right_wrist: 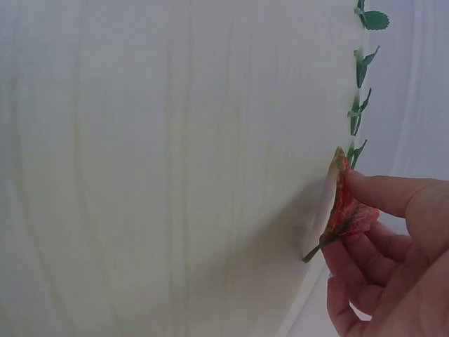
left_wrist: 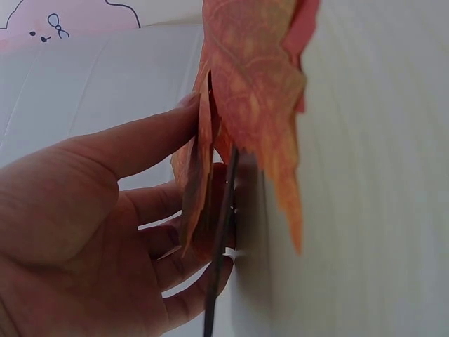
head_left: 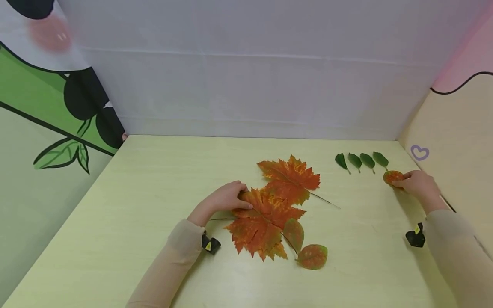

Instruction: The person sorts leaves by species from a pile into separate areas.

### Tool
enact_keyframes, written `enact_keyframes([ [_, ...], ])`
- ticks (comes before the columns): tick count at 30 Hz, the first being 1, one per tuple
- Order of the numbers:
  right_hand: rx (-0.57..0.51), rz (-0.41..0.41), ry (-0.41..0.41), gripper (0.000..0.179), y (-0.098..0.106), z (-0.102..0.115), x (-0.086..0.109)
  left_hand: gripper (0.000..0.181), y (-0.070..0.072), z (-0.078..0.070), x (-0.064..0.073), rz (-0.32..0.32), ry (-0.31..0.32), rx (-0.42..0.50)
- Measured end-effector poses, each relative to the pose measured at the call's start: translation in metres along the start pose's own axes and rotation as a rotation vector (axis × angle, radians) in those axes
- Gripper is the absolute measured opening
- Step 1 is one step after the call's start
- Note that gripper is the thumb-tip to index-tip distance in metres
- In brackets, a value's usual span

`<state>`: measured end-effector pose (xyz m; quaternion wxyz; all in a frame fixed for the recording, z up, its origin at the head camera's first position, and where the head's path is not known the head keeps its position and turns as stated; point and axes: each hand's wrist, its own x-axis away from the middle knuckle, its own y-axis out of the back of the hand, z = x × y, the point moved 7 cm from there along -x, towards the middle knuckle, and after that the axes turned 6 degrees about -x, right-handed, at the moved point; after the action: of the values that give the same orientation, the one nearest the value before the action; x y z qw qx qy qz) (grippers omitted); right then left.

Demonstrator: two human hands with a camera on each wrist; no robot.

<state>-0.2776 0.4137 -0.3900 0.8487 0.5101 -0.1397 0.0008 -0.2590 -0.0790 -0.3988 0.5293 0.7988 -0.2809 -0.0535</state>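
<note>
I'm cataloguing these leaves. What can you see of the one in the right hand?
The leaf is small, orange-red with touches of green, and has a short stem. It looks thin, like cloth or paper. The right hand pinches it, and it looks bent. It is near the right edge of the table, just nearer the person than the rightmost green leaf. Whether it touches the table is unclear.

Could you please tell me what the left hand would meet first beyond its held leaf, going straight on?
Most likely the farther orange leaf, just past the nearer orange leaf that the left hand pinches, though the hand's height is hard to judge.
</note>
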Motion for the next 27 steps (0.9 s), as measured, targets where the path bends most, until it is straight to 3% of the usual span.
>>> enact_keyframes([
  [7, -0.015, -0.056, -0.027, 0.073, 0.004, -0.003, 0.007, 0.035, 0.0, -0.001, 0.0, 0.003, 0.002, 0.001],
  [12, 0.028, -0.119, -0.037, 0.072, 0.011, 0.009, 0.021, 0.035, -0.001, -0.002, 0.0, -0.001, -0.016, -0.005],
  [18, 0.029, -0.2, 0.117, 0.054, 0.007, 0.046, 0.039, 0.036, 0.001, -0.002, 0.001, -0.006, -0.008, -0.006],
  [27, 0.022, -0.167, 0.276, 0.042, -0.027, 0.1, 0.072, 0.037, 0.0, 0.0, 0.0, -0.014, -0.019, -0.013],
])
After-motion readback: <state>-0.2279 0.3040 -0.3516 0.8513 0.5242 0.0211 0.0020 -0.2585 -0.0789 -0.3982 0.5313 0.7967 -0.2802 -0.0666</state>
